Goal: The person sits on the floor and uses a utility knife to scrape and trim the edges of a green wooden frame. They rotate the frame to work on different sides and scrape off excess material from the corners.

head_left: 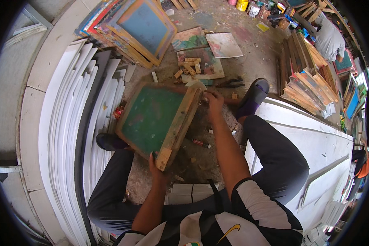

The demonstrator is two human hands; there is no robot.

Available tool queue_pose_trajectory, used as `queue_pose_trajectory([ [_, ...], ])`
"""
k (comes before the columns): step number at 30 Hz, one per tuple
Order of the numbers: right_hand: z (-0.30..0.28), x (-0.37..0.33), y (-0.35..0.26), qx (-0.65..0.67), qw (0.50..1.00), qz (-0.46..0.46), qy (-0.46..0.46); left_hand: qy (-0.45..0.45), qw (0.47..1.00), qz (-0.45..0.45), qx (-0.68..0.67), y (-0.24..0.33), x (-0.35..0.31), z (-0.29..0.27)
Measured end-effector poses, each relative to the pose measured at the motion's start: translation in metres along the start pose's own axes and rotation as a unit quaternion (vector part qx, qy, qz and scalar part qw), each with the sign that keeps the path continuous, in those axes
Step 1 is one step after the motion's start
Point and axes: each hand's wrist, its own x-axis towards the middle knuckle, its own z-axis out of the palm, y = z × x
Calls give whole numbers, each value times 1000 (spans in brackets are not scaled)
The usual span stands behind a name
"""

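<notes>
A wooden-framed screen with green mesh (149,119) is held tilted between my legs, a thick wooden bar along its right side. My left hand (156,169) grips its near corner, with the thumb on the wood and the other fingers hidden behind. At the far right corner, my right hand (214,100) has its fingers closed against the end of the bar; whether something small is also pinched there cannot be made out. Just beyond that corner lies a pale rounded piece (196,85). Pliers (230,83) rest on the floor past the frame, near my right shoe.
Small wood blocks (189,66) lie on a paint-stained board (213,71). White sheets (69,123) stand stacked at left, beside leaning screen frames (141,26). More wooden frames (309,88) and a white panel (315,135) are at right. A small red tube (201,143) lies on the floor.
</notes>
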Motion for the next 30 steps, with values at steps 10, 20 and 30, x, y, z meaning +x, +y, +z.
queue_pose_trajectory([
  [10,-24,44,-40,-43,997,-46,50,-63,997,-31,33,-58,61,36],
  [20,-181,134,98,-730,643,-227,40,-95,988,-110,59,-77,86,73],
  [30,-153,96,48,-779,599,-187,6,-87,985,-117,92,-74,104,23],
])
